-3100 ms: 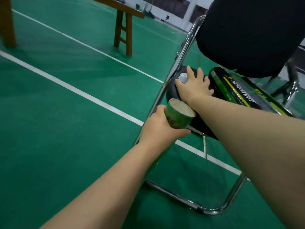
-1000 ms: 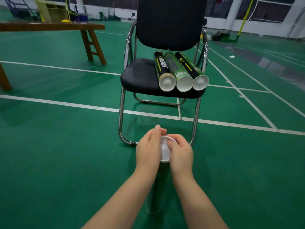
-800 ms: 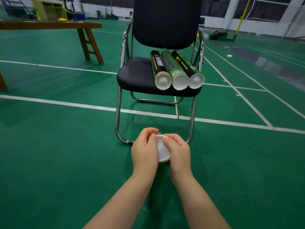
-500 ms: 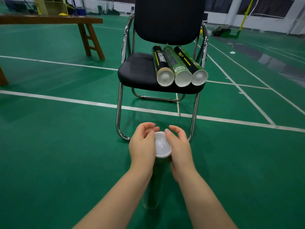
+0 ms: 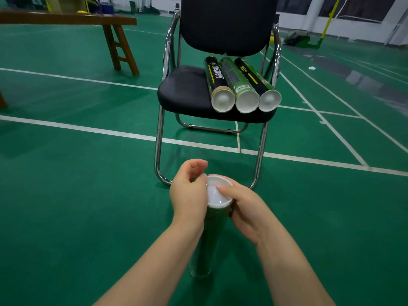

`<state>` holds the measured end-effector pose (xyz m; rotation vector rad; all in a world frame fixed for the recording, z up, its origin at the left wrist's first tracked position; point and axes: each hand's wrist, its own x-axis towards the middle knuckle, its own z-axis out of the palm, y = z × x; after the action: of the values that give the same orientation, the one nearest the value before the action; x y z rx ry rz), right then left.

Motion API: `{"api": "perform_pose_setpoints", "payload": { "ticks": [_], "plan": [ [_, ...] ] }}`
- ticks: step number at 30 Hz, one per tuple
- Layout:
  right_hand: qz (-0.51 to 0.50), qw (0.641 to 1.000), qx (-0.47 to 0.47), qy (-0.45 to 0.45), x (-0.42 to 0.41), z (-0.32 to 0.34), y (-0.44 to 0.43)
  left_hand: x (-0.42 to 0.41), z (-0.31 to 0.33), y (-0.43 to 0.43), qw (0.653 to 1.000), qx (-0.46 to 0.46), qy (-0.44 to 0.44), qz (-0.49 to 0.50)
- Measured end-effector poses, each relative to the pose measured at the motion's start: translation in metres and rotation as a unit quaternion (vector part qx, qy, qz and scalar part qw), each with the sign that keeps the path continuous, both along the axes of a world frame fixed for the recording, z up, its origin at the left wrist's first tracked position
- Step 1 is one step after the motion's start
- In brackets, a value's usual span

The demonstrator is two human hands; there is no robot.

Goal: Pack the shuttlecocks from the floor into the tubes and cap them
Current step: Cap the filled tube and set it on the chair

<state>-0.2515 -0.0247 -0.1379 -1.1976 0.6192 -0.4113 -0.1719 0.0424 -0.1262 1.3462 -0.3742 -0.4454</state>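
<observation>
The tube (image 5: 213,228) stands upright on the floor (image 5: 66,195) before the chair (image 5: 183,89); the right hand (image 5: 245,208) grips its top, thumb on the white cap (image 5: 217,194); left hand (image 5: 187,195) alongside, hold I can't tell; uneven pressing could tip it.

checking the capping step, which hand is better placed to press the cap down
Right hand: a digit lies on the white cap atop the green tube; the left hand sits beside the rim.

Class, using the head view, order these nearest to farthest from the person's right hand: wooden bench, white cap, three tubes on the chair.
1. white cap, touched by the right hand.
2. three tubes, ahead on the chair seat.
3. wooden bench, far back on the left.
</observation>
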Motion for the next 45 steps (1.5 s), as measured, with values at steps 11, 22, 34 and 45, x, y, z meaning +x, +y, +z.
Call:
{"api": "perform_pose_setpoints", "payload": {
  "ticks": [11, 22, 34, 45],
  "plan": [
    [-0.044, 0.995, -0.041, -0.080, 0.012, -0.022, 0.010, 0.018, 0.001, -0.007, 0.998, -0.033, 0.054, 0.007],
    [0.001, 0.990, -0.072, 0.119, 0.000, 0.000, 0.035, 0.018, 0.007, 0.004, 0.994, 0.090, 0.029, -0.046],
    [0.160, 0.965, -0.159, 0.131, -0.025, 0.049, 0.021, -0.003, 0.043, 0.032, 0.947, 0.235, -0.092, -0.201],
    [0.022, 0.955, -0.274, -0.113, 0.010, 0.117, 0.047, 0.001, 0.144, 0.051, 0.877, 0.187, -0.441, 0.023]
  ]
}}
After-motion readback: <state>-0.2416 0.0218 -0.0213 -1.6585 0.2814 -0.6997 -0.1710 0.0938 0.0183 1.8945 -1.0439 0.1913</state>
